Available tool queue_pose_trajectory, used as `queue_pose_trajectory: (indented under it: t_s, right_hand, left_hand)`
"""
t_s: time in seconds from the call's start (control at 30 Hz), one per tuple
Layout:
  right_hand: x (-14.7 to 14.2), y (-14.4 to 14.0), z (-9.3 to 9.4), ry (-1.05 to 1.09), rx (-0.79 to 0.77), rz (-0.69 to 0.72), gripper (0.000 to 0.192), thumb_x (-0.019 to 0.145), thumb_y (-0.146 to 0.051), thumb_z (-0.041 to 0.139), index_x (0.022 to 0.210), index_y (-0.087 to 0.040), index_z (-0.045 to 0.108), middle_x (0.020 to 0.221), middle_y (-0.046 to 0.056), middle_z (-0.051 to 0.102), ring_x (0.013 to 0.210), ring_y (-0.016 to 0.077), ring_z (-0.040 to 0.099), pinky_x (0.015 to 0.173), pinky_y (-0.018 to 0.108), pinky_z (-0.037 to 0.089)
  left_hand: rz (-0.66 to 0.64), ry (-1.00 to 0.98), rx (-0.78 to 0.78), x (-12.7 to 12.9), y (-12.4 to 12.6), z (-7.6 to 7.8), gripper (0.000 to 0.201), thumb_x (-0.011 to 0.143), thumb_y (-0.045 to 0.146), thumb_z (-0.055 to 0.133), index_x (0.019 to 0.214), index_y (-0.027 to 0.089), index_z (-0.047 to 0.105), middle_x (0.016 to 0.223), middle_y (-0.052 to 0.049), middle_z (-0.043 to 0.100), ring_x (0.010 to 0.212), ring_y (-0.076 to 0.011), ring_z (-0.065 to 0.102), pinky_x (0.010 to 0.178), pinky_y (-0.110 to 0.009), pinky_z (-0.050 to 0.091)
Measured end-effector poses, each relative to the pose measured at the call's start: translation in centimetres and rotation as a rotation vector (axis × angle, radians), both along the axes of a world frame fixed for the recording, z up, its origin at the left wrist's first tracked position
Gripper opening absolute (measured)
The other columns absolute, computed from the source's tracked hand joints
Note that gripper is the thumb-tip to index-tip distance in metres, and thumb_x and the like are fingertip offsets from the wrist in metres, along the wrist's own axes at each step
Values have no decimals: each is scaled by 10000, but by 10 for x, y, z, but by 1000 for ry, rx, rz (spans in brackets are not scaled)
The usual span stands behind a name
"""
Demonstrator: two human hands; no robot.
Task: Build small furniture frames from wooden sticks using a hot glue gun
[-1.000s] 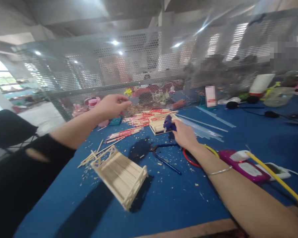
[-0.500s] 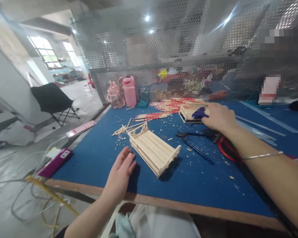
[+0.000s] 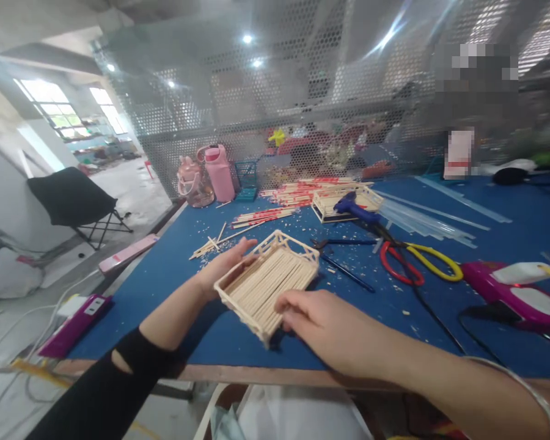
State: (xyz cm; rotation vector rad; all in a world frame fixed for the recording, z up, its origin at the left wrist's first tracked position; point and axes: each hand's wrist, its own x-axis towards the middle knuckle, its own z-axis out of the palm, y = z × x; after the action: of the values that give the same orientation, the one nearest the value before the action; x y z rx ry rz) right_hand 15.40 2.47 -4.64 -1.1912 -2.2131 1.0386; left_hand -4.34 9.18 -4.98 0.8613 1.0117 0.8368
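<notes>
A small tray-like model built of pale wooden sticks [image 3: 261, 284] is tilted up off the table between my hands. My left hand [image 3: 217, 269] grips its left side, fingers partly hidden behind the low wall. My right hand [image 3: 325, 321] has its fingers curled at the near right side, closed on the edge. Beyond it, a blue glue gun [image 3: 364, 212] lies against a second stick tray [image 3: 323, 211]. Blue-handled pliers [image 3: 351, 272] rest open to the right of the held model.
Scissors with red and yellow handles [image 3: 433, 263] lie at right, near clear glue sticks [image 3: 421, 221] and a magenta power strip [image 3: 495, 287]. Red-marked sticks [image 3: 297, 192] are heaped at the back. Pink bottles [image 3: 220, 177] stand back left. Wood crumbs dot the blue tabletop [image 3: 165, 293].
My right hand has left the glue gun and come down to the near stick model. My left hand has taken its left side, and the model is now lifted and turned. The view has shifted right.
</notes>
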Motion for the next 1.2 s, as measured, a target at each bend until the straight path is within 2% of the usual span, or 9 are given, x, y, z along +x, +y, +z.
queue_pose_trajectory:
  t_s: [0.1, 0.17, 0.27, 0.43, 0.53, 0.63, 0.73, 0.9, 1.2]
  right_hand:
    - [-6, -6, 1, 18, -63, 92, 231, 810, -175, 451, 953, -239, 621, 966, 40, 701, 849, 197, 616, 713, 278, 443]
    - [-2, -3, 6, 1, -58, 168, 206, 783, -173, 487, 916, -243, 629, 863, 14, 692, 735, 169, 594, 642, 262, 430]
    - [18, 15, 21, 62, -83, 225, 100, 763, -195, 544, 784, -218, 639, 729, -11, 649, 649, 128, 553, 591, 237, 410]
    - [38, 79, 43, 504, 129, -290, 79, 788, -215, 531, 716, -187, 547, 587, -36, 542, 471, 73, 434, 508, 237, 366]
    - [25, 113, 33, 521, 267, -399, 56, 718, -117, 562, 701, -170, 556, 631, -30, 550, 555, 78, 461, 596, 242, 391]
    - [13, 125, 13, 407, 233, -316, 89, 716, -116, 530, 715, -167, 602, 640, -21, 562, 600, 97, 482, 636, 255, 398]
    - [9, 125, -3, 401, 135, -269, 114, 739, -182, 518, 762, -176, 629, 672, -14, 593, 610, 106, 503, 636, 258, 408]
    - [6, 124, -9, 408, 93, -315, 64, 661, -225, 623, 679, -166, 640, 665, -11, 623, 639, 112, 537, 681, 264, 424]
    - [14, 115, -1, 224, 86, -391, 112, 571, -116, 562, 631, -143, 653, 563, -13, 582, 522, 95, 484, 531, 239, 372]
  left_hand:
    - [-321, 102, 5, -4, 39, 11, 608, 774, 272, 616, 1337, 161, 416, 1075, -95, 693, 964, -230, 658, 910, -357, 453]
    - [-379, 155, -4, -6, 60, 18, 523, 766, 275, 626, 1259, 159, 493, 1009, -84, 708, 914, -214, 665, 874, -331, 463]
    - [-248, 150, 77, -16, 76, 25, 362, 835, 412, 552, 1107, 174, 573, 980, -90, 711, 877, -201, 668, 797, -312, 492]
    - [164, 46, 265, -47, 67, 22, 357, 894, 468, 433, 1011, 172, 593, 894, -69, 709, 651, -133, 639, 528, -224, 467]
    - [286, 65, 268, -50, 60, 12, 300, 855, 437, 518, 958, 168, 601, 782, -36, 694, 536, -95, 571, 465, -192, 420]
    - [261, 148, 342, -42, 53, 8, 337, 755, 435, 638, 936, 151, 628, 722, -29, 669, 483, -73, 496, 431, -175, 370]
    - [117, 270, 446, -37, 43, 12, 409, 683, 438, 674, 977, 154, 666, 713, -27, 649, 400, -43, 346, 354, -179, 231]
    - [-116, 509, 354, -39, 30, 22, 441, 579, 332, 711, 999, 200, 698, 800, -53, 688, 405, -69, 389, 349, -209, 205]
    - [129, 567, 558, -27, 40, 6, 438, 561, 346, 757, 953, 171, 669, 730, -28, 675, 527, -107, 520, 445, -205, 341]
